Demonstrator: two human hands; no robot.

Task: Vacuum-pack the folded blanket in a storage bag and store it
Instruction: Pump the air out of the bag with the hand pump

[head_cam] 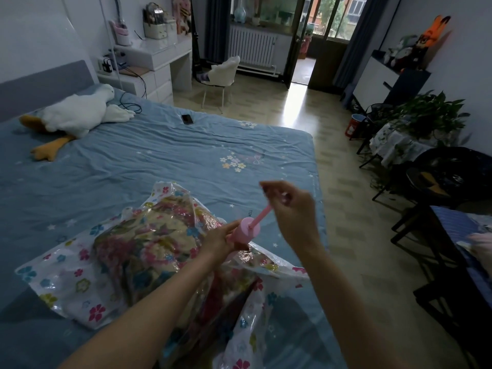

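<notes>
On the bed's near edge lay the flowered storage bag with the folded blanket inside. My left hand gripped the pink hand pump's barrel; my right hand clenched its raised plunger handle.

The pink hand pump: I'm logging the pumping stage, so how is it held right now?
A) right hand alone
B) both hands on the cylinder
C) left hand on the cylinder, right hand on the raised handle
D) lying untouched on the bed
C: the left hand grips the pink hand pump cylinder over the storage bag, while the right hand holds its raised handle.
</notes>
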